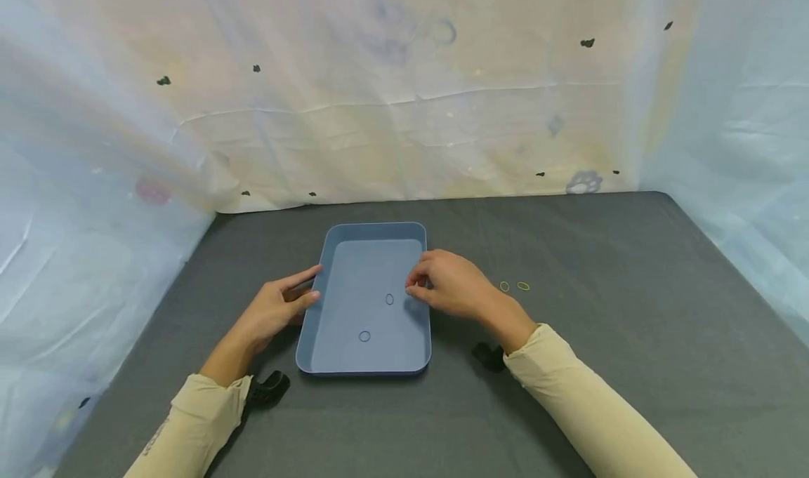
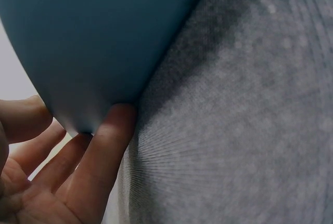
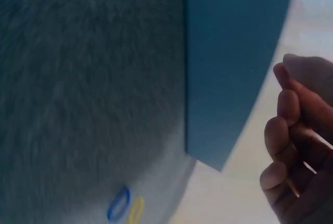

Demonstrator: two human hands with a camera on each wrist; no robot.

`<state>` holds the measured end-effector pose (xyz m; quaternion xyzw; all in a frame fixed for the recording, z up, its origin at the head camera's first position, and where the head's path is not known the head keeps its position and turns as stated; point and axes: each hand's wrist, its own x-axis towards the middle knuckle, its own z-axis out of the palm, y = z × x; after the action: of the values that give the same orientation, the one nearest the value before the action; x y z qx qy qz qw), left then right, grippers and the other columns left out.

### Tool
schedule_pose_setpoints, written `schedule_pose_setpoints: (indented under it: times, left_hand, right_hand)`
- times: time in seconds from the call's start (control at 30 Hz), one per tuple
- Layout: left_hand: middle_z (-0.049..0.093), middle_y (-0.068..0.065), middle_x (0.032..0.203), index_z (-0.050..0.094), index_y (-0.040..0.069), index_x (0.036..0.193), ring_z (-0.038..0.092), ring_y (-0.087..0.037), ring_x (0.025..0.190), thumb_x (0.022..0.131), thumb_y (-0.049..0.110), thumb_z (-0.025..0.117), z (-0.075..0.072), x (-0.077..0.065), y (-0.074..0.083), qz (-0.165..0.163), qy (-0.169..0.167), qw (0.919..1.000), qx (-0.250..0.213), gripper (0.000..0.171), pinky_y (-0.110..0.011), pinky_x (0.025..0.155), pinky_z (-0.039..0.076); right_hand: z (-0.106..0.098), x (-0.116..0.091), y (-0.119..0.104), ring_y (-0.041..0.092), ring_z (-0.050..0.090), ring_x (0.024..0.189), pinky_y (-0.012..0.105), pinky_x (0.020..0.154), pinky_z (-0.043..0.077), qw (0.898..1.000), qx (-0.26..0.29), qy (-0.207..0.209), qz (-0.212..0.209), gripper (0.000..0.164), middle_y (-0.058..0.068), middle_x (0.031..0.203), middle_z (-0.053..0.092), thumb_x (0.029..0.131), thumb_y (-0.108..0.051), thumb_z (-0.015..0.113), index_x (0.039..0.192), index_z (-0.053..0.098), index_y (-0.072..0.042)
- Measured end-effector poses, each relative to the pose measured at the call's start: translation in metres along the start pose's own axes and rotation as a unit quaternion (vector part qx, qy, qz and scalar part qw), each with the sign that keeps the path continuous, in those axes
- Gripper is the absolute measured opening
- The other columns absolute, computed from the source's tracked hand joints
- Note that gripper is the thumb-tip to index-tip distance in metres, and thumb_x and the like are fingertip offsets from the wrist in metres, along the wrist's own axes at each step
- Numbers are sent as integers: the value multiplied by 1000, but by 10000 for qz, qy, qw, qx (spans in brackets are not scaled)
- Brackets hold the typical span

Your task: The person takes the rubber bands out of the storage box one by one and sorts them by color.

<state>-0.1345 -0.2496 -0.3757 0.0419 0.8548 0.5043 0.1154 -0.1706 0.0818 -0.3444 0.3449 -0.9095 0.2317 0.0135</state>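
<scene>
A blue-grey rectangular tray [image 1: 354, 366] lies on the dark cloth, with two thin dark rings inside, one near the middle right [image 1: 389, 299] and one lower [image 1: 364, 336]. My left hand [image 1: 272, 309] rests against its left side; thumb and index tips sit at the rim, and in the left wrist view other fingers [image 2: 106, 156] touch the outer wall. Over the tray's right edge hovers my right hand [image 1: 451, 283], thumb and index tips together, other fingers curled. I cannot tell whether a ring is between those fingertips. Two small yellowish rings [image 1: 504, 286] [image 1: 523, 286] lie right of the tray.
In the right wrist view, one ring on the cloth is blue [image 3: 118, 203] and its neighbour yellow [image 3: 136, 211]. Black straps [image 1: 268, 389] show at both cuffs. Pale patterned curtains [image 1: 404, 113] hang behind and beside the table [image 1: 632, 337].
</scene>
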Motion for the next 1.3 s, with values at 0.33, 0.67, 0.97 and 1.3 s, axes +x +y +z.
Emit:
schedule_pose_setpoints:
  times: [0.33,0.67,0.97,1.3]
  left_hand:
    - [26,-22,162,34,22,157,38,-46,142,100,29,61,-3,-1,0,50,65,10000,31,63,-52,93,56]
    - [28,-25,161,33,19,157,39,-47,141,101,28,60,-4,0,1,89,64,9999,46,63,-52,92,57]
    - [27,-23,162,33,22,157,38,-46,142,101,29,60,-5,-2,1,-37,61,10000,39,63,-52,94,56]
    - [26,-20,163,33,22,157,37,-46,143,100,31,61,-6,-4,1,18,65,10000,51,64,-52,93,56]
  right_hand:
    - [15,19,0,15,60,93,39,91,49,9973,-546,-59,-497,5,-5,92,69,89,-22,75,92,79,-20]
    - [30,32,2,11,62,94,37,85,41,9962,-739,-377,-272,13,-9,93,70,85,-33,80,96,80,-25]
    - [29,39,-2,12,62,94,43,87,32,9958,-737,-462,-291,17,-7,94,69,85,-32,80,100,79,-24]
    - [28,41,-4,10,61,92,40,84,30,9947,-721,-590,-441,19,-11,92,70,86,-25,80,104,80,-28]
